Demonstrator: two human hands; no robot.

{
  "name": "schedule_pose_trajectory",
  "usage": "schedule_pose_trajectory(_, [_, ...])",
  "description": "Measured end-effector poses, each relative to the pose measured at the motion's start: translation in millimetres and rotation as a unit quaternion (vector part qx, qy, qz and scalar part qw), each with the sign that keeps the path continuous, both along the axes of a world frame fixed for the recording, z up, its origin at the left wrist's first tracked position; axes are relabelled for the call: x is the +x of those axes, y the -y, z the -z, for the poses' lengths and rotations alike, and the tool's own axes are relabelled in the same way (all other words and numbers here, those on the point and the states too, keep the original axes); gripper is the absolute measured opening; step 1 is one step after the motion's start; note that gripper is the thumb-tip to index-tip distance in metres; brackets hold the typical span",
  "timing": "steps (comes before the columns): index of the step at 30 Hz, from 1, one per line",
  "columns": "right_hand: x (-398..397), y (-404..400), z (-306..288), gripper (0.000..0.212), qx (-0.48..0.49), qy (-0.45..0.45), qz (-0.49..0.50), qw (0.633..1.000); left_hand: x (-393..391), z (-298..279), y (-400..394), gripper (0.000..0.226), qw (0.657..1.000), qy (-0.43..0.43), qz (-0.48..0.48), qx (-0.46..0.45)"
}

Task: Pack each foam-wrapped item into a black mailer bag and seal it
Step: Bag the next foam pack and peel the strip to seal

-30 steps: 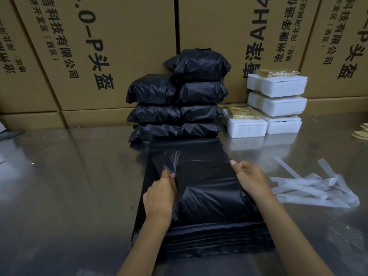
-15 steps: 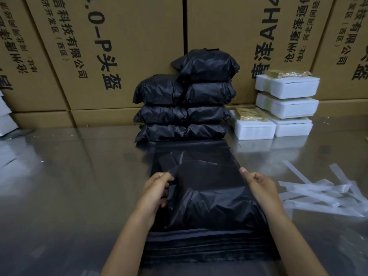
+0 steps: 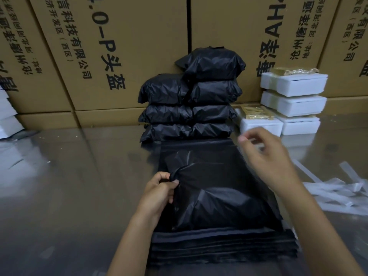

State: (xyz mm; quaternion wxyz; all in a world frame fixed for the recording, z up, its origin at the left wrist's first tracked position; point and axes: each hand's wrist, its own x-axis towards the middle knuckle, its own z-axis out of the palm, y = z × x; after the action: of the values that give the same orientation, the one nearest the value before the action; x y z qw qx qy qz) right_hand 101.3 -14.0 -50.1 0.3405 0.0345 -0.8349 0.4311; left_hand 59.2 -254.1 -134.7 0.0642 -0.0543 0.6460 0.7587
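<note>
- Near the counter's front edge, a filled black mailer bag lies on a stack of flat bags.
- Left hand pinches its left corner.
- Right hand hovers above, blurred; its grip is unclear.
- Sealed bags and foam boxes line the back edge.
</note>
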Motion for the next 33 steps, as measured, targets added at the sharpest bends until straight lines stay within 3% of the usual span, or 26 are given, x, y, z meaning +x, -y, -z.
schedule_pose_trajectory(2, [-12,35,-8,0.009,0.004,0.023,-0.092,0.995,3,-1,-1,0.022,0.999,-0.033,-0.021,-0.026])
schedule_pose_trajectory(5, [-34,83,-2,0.010,-0.011,0.155,-0.195,0.968,8,-9,-4,0.027,0.987,-0.131,-0.063,-0.075])
schedule_pose_trajectory(7, [-44,101,10,0.010,0.025,0.206,-0.215,0.954,12,-13,-5,0.036,0.961,-0.220,-0.086,-0.144])
schedule_pose_trajectory(10, [-53,108,20,0.016,0.031,0.195,-0.201,0.959,14,-17,-3,0.044,0.914,-0.305,-0.121,-0.238])
schedule_pose_trajectory(14, [-57,101,19,0.017,-0.041,0.207,-0.241,0.947,17,-18,-3,0.052,0.897,-0.316,-0.128,-0.281])
schedule_pose_trajectory(23, [-55,79,16,0.022,-0.037,0.217,-0.347,0.911,22,-23,-6,0.059,0.897,-0.309,-0.132,-0.287])
schedule_pose_trajectory(30, [-50,86,16,0.011,-0.089,0.192,-0.324,0.922,22,-24,-5,0.055,0.888,-0.332,-0.132,-0.290])
schedule_pose_trajectory(33, [-50,93,17,0.010,-0.064,0.181,-0.294,0.936,22,-23,-5,0.055,0.893,-0.328,-0.129,-0.281])
